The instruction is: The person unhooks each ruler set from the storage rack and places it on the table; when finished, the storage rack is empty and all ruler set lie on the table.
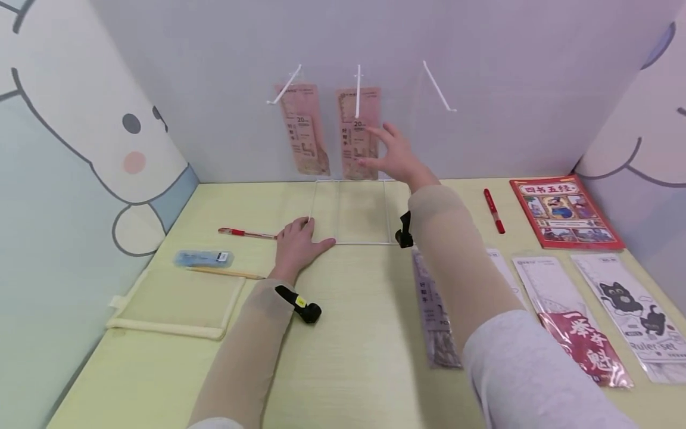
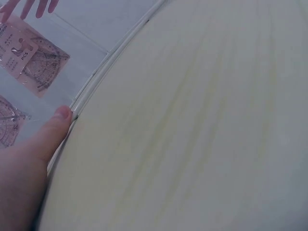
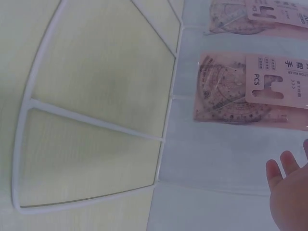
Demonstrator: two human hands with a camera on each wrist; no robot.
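Read from left to right, your pale yellow-green surface (image 1: 348, 357) bears a cream mesh pouch (image 1: 177, 301) and a slim red-and-clear pen (image 1: 248, 233). Your left hand (image 1: 296, 247) rests at the near left corner of a white wire frame (image 1: 364, 243), its thumb spread from the fingers along the front bar. Above and beyond it, a flat pink packet with a ruler set (image 1: 303, 128) hangs from a white hook, its lower end slanting right. Next hangs the second oblong pink packet (image 1: 359, 143), on the middle hook: its long axis is nearly vertical, the printed header up, the protractor end pointing down toward the frame's rear edge. Your right hand (image 1: 396, 154) is the nearer one; the packet lies to its left. Thumb and fingers are spread, overlapping the packet's right edge in the head view; you cannot tell whether they touch. Farther right lies a red marker (image 1: 493, 210).
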